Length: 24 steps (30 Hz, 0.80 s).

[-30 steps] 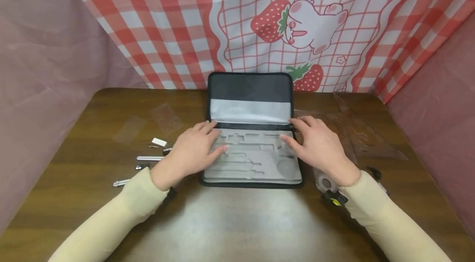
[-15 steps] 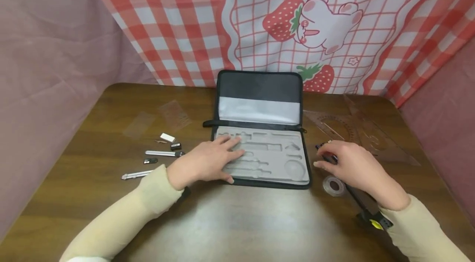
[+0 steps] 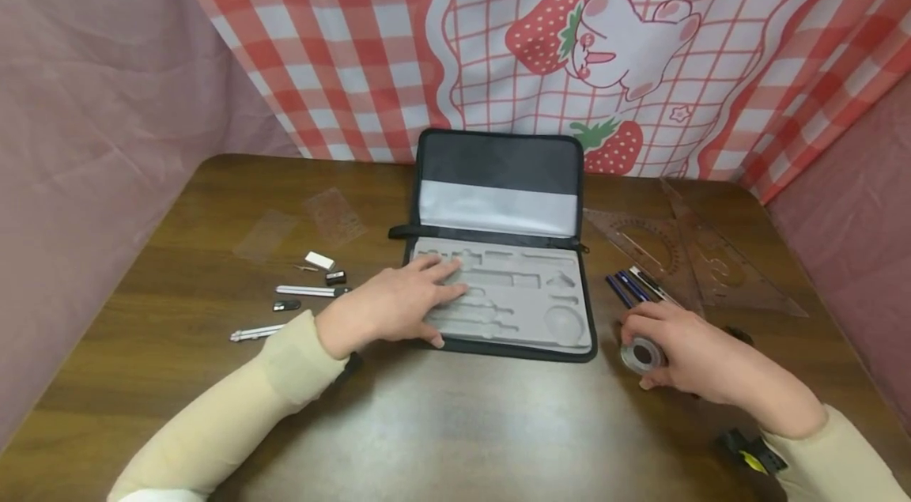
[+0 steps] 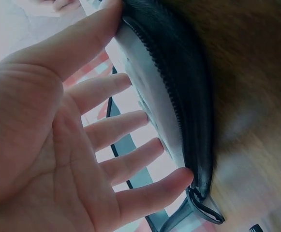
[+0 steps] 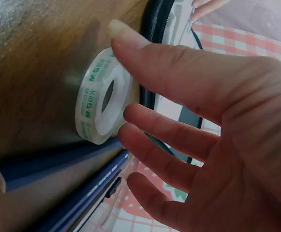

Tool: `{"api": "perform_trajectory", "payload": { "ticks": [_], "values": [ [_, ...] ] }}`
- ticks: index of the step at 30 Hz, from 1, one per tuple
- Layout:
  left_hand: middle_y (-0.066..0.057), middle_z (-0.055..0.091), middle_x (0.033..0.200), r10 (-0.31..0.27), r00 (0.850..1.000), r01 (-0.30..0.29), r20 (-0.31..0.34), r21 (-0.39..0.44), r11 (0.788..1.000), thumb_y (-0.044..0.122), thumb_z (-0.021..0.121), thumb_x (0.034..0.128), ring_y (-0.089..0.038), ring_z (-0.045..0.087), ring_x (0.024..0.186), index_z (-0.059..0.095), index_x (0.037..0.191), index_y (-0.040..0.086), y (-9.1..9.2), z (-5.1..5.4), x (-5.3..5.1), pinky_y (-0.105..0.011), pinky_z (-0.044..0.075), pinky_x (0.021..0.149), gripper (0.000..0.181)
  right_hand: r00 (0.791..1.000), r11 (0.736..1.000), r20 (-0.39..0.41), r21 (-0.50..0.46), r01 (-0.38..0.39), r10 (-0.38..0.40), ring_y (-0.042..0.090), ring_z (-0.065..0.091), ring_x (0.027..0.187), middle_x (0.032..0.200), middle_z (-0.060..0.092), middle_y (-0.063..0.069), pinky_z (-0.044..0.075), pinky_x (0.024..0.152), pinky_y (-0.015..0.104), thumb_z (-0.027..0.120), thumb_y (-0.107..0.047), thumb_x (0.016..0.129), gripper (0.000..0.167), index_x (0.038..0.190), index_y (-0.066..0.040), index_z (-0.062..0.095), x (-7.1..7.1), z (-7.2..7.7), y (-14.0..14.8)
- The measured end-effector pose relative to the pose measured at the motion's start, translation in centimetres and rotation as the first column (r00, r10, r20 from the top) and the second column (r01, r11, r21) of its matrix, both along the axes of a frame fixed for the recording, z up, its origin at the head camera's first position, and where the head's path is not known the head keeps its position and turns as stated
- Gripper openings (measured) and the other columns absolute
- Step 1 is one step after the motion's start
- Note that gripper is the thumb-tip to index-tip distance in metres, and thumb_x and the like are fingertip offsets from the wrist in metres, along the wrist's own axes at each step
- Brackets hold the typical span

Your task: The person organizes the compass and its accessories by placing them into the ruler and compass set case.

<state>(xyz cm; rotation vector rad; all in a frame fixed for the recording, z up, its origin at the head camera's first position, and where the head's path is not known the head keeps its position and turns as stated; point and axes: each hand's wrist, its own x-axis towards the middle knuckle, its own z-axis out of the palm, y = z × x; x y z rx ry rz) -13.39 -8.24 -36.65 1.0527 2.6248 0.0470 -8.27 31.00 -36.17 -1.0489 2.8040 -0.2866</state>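
A black zip case (image 3: 500, 157) stands unfolded, its grey moulded tray (image 3: 534, 303) showing vacant recesses. Fingers of the left hand (image 3: 391, 301) lie spread over the tray's left side; in the left wrist view that hand (image 4: 77, 140) has its fingertips along the zipped edge (image 4: 179, 96). The right hand (image 3: 701, 352) is around a clear tape roll (image 3: 641, 356) right of the case. Seen from the right wrist, thumb and fingers of this hand (image 5: 179, 111) are parted beside the roll (image 5: 93, 96), with no grip visible. Blue pencils (image 3: 629, 286) lie just beyond it.
At left are a white eraser (image 3: 319, 261), a sharpener (image 3: 336, 277), a small lead case (image 3: 287, 305), metal compass pieces (image 3: 306, 292) and clear sheets (image 3: 334, 216). Transparent set squares (image 3: 747, 281) lie at back right. A checkered cloth (image 3: 342, 35) hangs behind the table.
From the case's right side, the right hand has moved right, over the pencils, then nearer to the tape roll. The left hand has shifted slightly down the tray and stays on it.
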Motion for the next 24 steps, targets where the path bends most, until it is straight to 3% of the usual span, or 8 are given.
{"api": "perform_trajectory", "payload": {
  "ticks": [5, 12, 18, 24],
  "values": [
    [-0.003, 0.022, 0.164, -0.013, 1.0, 0.013, 0.008, -0.001, 1.0, 0.054, 0.075, 0.0837, -0.03, 0.021, 0.147, 0.041, 0.153, 0.026, -0.1, 0.0, -0.1, -0.051, 0.046, 0.098, 0.082, 1.0, 1.0, -0.002, 0.007, -0.011, 0.011, 0.011, 0.052, 0.084, 0.096, 0.053, -0.014, 0.047, 0.067, 0.037, 0.096, -0.017, 0.061, 0.049, 0.095, -0.024, 0.061, -0.3, -0.3, 0.0],
    [-0.008, 0.027, 0.162, -0.091, 0.992, 0.089, -0.084, -0.031, 0.996, 0.06, 0.063, 0.0903, -0.032, 0.027, 0.145, 0.041, 0.153, 0.02, 0.4, 0.3, 0.2, -0.049, 0.031, 0.112, 0.077, 1.0, 0.999, -0.017, -0.052, -0.015, 0.014, 0.011, 0.055, 0.09, 0.102, 0.058, -0.01, 0.052, 0.071, 0.034, 0.089, -0.013, 0.071, 0.039, 0.1, -0.022, 0.065, -0.8, 0.1, -1.4],
    [-0.008, 0.03, 0.16, -0.191, 0.976, 0.194, -0.106, 0.021, 0.981, 0.055, 0.059, 0.0955, -0.03, 0.03, 0.145, 0.041, 0.153, 0.019, 2.6, 0.8, 0.8, -0.045, 0.032, 0.112, 0.07, 0.995, 0.991, -0.094, -0.125, -0.056, 0.044, 0.016, 0.058, 0.099, 0.11, 0.062, -0.002, 0.053, 0.076, 0.039, 0.088, -0.01, 0.072, 0.038, 0.105, -0.017, 0.068, -1.7, 0.1, -4.3],
    [-0.006, 0.029, 0.161, -0.292, 0.948, 0.292, -0.129, -0.014, 0.956, 0.05, 0.06, 0.0964, -0.028, 0.031, 0.144, 0.042, 0.152, 0.023, 5.4, 0.4, 1.2, -0.041, 0.035, 0.111, 0.065, 0.991, 0.984, -0.11, -0.151, -0.097, 0.081, 0.021, 0.059, 0.101, 0.112, 0.063, 0.002, 0.052, 0.081, 0.042, 0.087, -0.014, 0.074, 0.035, 0.105, -0.014, 0.071, -2.4, -0.5, -6.5]
  ]
}}
